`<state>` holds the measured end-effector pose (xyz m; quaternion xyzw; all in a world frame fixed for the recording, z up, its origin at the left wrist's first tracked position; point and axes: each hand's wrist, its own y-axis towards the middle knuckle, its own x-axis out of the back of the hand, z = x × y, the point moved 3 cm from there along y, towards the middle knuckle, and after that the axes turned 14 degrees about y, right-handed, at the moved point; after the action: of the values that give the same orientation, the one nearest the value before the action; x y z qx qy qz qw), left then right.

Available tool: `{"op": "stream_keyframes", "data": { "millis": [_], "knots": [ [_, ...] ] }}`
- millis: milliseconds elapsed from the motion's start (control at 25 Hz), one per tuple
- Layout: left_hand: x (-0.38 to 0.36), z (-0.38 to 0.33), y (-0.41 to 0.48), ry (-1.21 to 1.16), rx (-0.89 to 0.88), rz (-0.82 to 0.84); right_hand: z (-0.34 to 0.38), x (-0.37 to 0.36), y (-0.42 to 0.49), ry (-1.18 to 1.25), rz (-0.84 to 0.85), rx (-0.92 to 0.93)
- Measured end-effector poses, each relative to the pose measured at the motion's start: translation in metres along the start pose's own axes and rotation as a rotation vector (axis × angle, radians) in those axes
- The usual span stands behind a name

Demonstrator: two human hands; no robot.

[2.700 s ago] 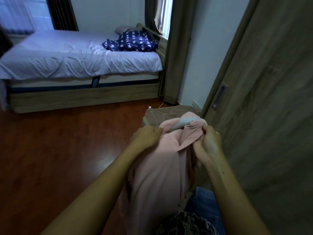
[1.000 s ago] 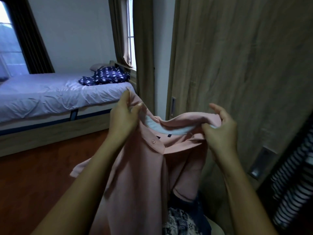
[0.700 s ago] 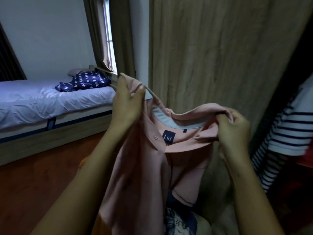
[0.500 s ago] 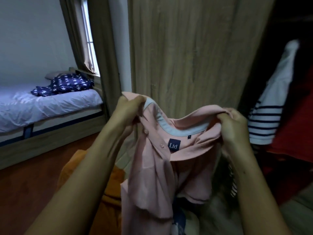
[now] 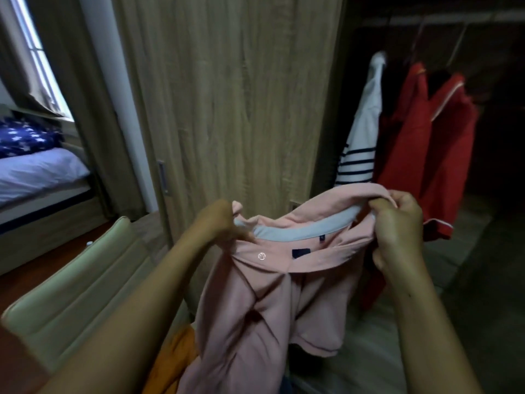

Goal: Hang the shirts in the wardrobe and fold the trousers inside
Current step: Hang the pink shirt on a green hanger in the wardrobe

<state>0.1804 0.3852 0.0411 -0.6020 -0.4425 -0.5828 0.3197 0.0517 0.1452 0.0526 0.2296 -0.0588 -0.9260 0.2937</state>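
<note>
Before wardrobe (image 5: 233, 95) | left hand (image 5: 220, 223), right hand (image 5: 397, 226) grip pink shirt (image 5: 264, 302) | label (image 5: 301, 253) (unreadable)

No writing can be read here. The pink shirt (image 5: 255, 322) carries a dark navy label (image 5: 301, 253) sewn inside its neck, just below the pale collar band (image 5: 298, 234), but any lettering on it is blurred away. A smaller tag (image 5: 322, 238) sits near it, higher up by the band, too small to tell. The button (image 5: 260, 255) left of the label shows a faint ring, no legible mark.
</note>
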Motion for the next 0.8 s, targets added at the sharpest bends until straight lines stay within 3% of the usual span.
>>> {"op": "stream_keyframes", "data": {
  "millis": [120,320,480,640,800],
  "knots": [
    [-0.023,-0.009,0.004,-0.104,0.018,0.015,-0.003,0.016,0.006,-0.130,-0.032,0.039],
    [-0.040,-0.025,0.005,-0.525,0.065,-0.015,-0.005,0.042,0.007,-0.404,-0.128,0.133],
    [-0.043,-0.050,0.010,-0.835,0.165,0.154,0.009,0.070,0.010,-0.484,-0.162,0.163],
    [-0.042,-0.110,0.017,-1.395,0.205,0.483,0.032,0.103,0.019,-0.461,-0.223,0.176],
    [-0.031,-0.174,0.022,-1.642,0.207,0.639,0.054,0.145,0.038,-0.424,-0.302,0.202]
  ]
}}
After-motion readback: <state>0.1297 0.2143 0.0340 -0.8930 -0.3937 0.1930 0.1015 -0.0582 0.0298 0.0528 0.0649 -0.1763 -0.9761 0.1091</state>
